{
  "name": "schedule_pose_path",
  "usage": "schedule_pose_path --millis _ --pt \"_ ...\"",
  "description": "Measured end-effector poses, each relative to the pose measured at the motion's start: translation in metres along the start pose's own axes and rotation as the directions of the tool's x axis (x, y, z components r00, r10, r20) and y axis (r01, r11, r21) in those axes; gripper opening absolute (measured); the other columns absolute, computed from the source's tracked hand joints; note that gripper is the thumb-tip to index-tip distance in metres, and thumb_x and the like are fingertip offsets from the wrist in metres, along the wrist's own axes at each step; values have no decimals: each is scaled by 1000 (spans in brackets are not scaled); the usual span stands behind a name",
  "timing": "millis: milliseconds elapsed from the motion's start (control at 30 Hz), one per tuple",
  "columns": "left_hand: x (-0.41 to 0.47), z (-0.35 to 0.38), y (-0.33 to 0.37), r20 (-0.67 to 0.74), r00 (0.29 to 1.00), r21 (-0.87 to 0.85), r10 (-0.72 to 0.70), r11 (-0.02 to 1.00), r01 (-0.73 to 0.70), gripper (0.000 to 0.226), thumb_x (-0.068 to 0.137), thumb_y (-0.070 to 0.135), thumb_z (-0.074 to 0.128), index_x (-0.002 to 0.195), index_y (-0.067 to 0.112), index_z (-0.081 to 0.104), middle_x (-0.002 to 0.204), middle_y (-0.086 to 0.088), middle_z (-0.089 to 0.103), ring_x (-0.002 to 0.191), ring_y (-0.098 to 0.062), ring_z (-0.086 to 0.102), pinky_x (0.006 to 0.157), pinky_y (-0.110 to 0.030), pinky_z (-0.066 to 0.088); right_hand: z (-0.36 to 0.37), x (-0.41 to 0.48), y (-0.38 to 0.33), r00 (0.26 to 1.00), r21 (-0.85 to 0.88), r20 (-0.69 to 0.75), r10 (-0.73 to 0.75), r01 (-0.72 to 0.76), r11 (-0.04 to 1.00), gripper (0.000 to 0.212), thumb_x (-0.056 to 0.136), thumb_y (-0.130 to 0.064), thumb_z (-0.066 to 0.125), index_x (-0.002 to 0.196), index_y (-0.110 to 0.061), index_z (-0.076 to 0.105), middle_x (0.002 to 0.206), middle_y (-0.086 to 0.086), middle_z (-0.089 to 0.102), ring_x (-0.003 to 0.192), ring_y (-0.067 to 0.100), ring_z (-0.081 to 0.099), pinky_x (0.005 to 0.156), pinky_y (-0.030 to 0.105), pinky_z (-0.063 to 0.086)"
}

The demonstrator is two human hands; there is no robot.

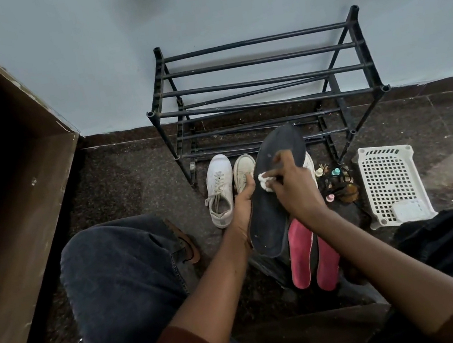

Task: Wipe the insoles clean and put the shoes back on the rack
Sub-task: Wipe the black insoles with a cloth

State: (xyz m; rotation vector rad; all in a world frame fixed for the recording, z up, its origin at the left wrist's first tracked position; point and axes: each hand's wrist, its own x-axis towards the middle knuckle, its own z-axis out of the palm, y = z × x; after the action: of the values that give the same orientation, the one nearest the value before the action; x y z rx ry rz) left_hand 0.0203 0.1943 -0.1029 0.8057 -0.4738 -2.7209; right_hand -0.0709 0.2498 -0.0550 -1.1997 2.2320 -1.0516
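**Dark insole held mid-wipe in front of the rack**

At the far left a tall brown board cabinet (12, 175) leans into view. The person's knee in dark jeans (121, 265) sits beside it. Next come two white lace-up sneakers (220, 191), standing side by side on the floor with their toes toward the rack.

The left hand (244, 204) grips the left edge of a long dark grey foam insole (280, 207) and steadies it from below. The insole's long axis runs from its heel, close to the person, up and away to its toe, which points at the rack. The right hand (293, 187) lies across the insole's middle and pinches a small white wad (265, 181) against it. It may be cloth or tissue; the view is too soft to say. Both hands meet on the insole, so the wiping stroke probably runs along its length while the left hand braces it.

Below the right wrist, two pink insoles (300, 254) lie face up. The black metal tube rack (264, 82) stands just beyond, against a pale blue wall (193, 4). To the right are a heap of small trinkets (337, 183) and a white perforated plastic basket (390, 181). Everything rests on a dark speckled stone floor (131, 180).
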Motion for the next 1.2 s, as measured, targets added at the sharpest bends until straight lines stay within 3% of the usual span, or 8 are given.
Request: schedule_pose_path --millis 100,200,300,533,800,933,1067,1200 --pt "4 -5 6 -93 993 45 74 997 -70 64 100 50 26 106 7 73 104 -15 70 103 -24 66 91 -34 53 10 -32 -11 991 24 109 -76 74 997 33 84 -2 55 102 -20 35 99 0 72 94 27 64 83 33 46" --pt "7 -5 14 -175 981 85 88 994 -74 68 99 51 27 132 -2 52 134 -25 51 129 -35 46 112 -43 33 12 -49 -14 981 85 143 -134 123 989 36 84 -1 56 99 -25 34 97 -2 72 93 18 66 73 17 42" --pt "8 -1 17 -108 990 96 92 992 -81 69 98 54 26 99 4 74 100 -17 72 94 -26 70 82 -33 57 7 -36 -10 988 53 111 -103 98 994 38 84 -2 56 101 -27 33 97 -2 72 91 20 66 71 18 42" --pt "-6 10 9 46 998 85 -43 996 39 61 88 60 39 122 14 60 112 -10 67 106 -24 62 91 -39 49 -1 5 1 994 51 -109 -8 14 999 33 83 -1 58 106 -14 39 93 2 73 87 24 66 58 13 31" --pt "-6 -2 17 185 983 10 -15 1000 13 79 97 57 19 124 -6 58 117 -27 63 110 -33 62 91 -39 51 10 -47 -15 969 53 162 -186 179 982 34 86 -4 54 107 -21 34 99 3 71 94 28 63 72 38 52" --pt "-1 -16 10 75 997 81 -16 997 10 65 95 55 30 115 7 68 116 -15 66 117 -26 56 113 -38 32 5 -43 -6 961 10 200 -191 193 981 34 86 -4 54 112 -15 36 97 6 71 89 30 66 71 38 53" --pt "-5 -11 2 27 1000 29 6 1000 -7 53 96 45 35 111 9 70 106 -12 70 100 -25 67 91 -37 52 0 -14 -2 998 -24 21 -60 60 998 32 86 -6 57 109 -15 37 99 1 72 92 28 65 69 26 43" --pt "-8 -11 5 8 999 16 40 999 -40 56 96 46 32 107 9 72 104 -11 71 101 -23 67 93 -37 52 10 -19 -11 997 -11 45 -55 56 998 34 86 -7 57 106 -21 33 99 1 72 89 28 65 73 30 49"
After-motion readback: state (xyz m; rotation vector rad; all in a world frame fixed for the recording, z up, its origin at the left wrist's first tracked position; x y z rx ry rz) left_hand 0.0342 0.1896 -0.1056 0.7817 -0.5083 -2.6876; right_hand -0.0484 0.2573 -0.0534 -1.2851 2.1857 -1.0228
